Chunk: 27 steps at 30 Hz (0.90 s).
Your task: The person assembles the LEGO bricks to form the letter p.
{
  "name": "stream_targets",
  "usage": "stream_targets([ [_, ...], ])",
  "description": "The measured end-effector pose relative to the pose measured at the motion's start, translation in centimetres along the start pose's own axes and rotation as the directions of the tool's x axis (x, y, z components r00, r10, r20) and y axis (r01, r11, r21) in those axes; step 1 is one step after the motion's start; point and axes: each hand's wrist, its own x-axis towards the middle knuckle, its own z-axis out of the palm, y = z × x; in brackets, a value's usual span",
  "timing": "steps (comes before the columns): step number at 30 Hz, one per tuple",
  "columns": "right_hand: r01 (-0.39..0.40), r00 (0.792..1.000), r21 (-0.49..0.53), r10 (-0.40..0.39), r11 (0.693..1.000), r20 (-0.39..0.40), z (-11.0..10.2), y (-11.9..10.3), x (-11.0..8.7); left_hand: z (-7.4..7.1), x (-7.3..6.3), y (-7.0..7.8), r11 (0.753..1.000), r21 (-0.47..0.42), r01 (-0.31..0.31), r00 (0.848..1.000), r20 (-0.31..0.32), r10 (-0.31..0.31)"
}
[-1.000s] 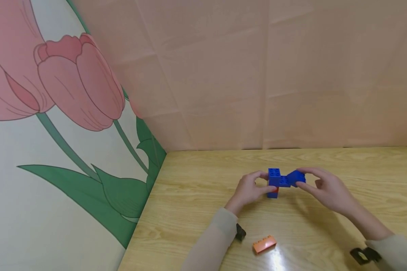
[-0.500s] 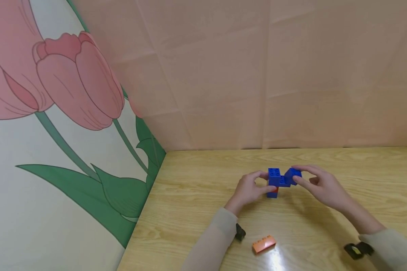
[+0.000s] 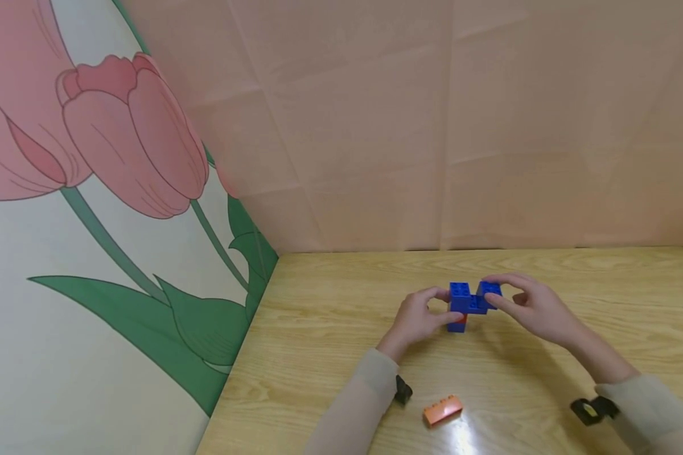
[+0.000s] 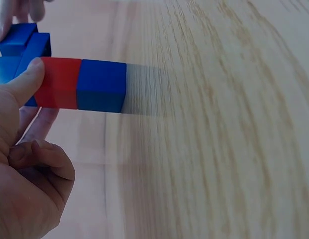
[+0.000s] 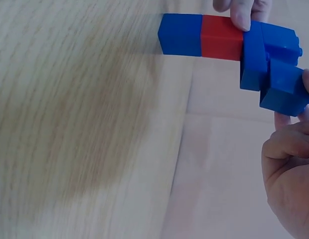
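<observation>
A small tower of toy building bricks stands on the table, with a blue brick (image 4: pixel 101 85) at its foot and a red brick (image 4: pixel 60 83) above. Over these lies a longer blue brick (image 5: pixel 253 62) that juts out to the right, with a blue top brick (image 3: pixel 459 297) on its left end. My left hand (image 3: pixel 420 318) grips the tower from the left, thumb across the red brick. Between thumb and fingers, my right hand (image 3: pixel 537 311) pinches another studded blue brick (image 5: pixel 284 88). It sits slightly tilted at the jutting end, beside the top brick.
An orange brick (image 3: pixel 443 411) lies on the wooden table (image 3: pixel 319 328) nearer the person, between the forearms. A pink cloth-like backdrop (image 3: pixel 347 126) rises behind the table, and a tulip-patterned panel (image 3: pixel 119 253) stands at the left.
My right hand has moved left and turned its blue brick from tilted to nearly upright, studs up, over the jutting end. My left hand and the tower have stayed put.
</observation>
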Motion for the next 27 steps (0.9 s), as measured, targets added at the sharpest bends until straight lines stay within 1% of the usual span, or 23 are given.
stream_targets([
  [11, 0.029, 0.999, -0.015, -0.029, 0.999, 0.041, -0.18, -0.72, 0.58, -0.30, -0.17, 0.29, 1.000, -0.005, -0.015, 1.000, 0.006, 0.015],
  [21, 0.013, 0.999, 0.006, -0.013, 1.000, 0.048, -0.47, -0.79, 0.24, -0.33, -0.14, 0.38, 1.000, -0.001, -0.012, 1.000, -0.001, 0.012],
  [27, 0.008, 0.999, 0.012, -0.009, 1.000, 0.052, -0.42, -0.61, 0.18, -0.31, -0.33, 0.42, 1.000, -0.006, -0.011, 1.000, 0.006, 0.011],
])
